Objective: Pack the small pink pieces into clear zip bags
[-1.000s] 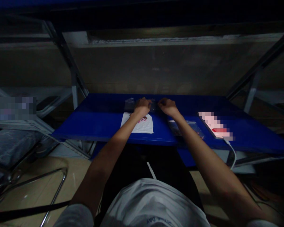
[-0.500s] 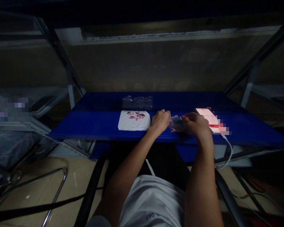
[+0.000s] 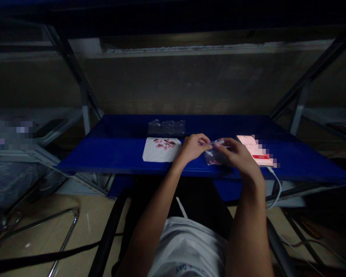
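A small clear plastic bag (image 3: pixel 215 157) with some reddish bits inside is held near the front edge of the blue table. My left hand (image 3: pixel 194 147) pinches the bag's top edge at its left end. On the other end of that edge, my right hand (image 3: pixel 233 149) grips with thumb and fingers. Left of my hands lies a white cloth or paper sheet (image 3: pixel 148 154) with several small pink and dark brown pieces (image 3: pixel 165 143) on it; they are too small to name.
Behind the white sheet lies a clear plastic wrapper (image 3: pixel 167 127) on the blue table (image 3: pixel 83 154). To the right, a lit phone (image 3: pixel 245 142) rests with a white cable (image 3: pixel 278 184) hanging over the front edge. Metal frame posts (image 3: pixel 86 109) stand at both sides.
My left hand has closed on the bag's top edge with its thumb stretched toward my right hand. The bag's edge is now stretched between both hands. The view has shifted slightly.
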A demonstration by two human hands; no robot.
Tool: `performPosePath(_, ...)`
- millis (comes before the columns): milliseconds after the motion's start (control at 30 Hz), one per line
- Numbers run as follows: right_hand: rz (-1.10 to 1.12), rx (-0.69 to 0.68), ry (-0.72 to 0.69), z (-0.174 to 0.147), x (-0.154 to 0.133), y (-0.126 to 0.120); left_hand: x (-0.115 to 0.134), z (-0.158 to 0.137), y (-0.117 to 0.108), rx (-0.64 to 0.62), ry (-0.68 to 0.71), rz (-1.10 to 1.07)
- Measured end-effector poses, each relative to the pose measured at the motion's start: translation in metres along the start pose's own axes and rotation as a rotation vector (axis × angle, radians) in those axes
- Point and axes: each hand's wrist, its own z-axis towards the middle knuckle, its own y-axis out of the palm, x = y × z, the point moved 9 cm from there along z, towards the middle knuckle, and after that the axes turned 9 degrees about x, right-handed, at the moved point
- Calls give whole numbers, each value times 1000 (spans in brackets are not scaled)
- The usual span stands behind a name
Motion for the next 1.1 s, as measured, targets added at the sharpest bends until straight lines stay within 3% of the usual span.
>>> performPosePath(100,189,-313,-114,-21,-33,23,7,-18,-18,58,-33,-312)
performPosePath(167,225,-385,-134,-27,-44,29,11,-33,-33,128,-56,-387)
performPosePath(300,232,-389,-181,-28,-60,38,20,-56,-53,158,-77,-244)
performPosePath(433,273,-426,-206,-32,-73,55,32,-64,-76,185,8,4)
performPosePath(533,301,-420,-184,-30,-73,69,29,-65,-91,181,33,59)
performPosePath(600,296,-372,-180,-27,-71,73,19,-65,-101,184,-25,-2)
performPosePath(800,167,69,-333,-24,-94,50,0,-68,-120,344,-220,-242)
performPosePath(967,264,-109,-336,-38,-115,78,9,-68,-122,515,-180,-266)
performPosePath(1100,302,-140,-295,-39,-113,92,10,-68,-116,538,-171,-259)
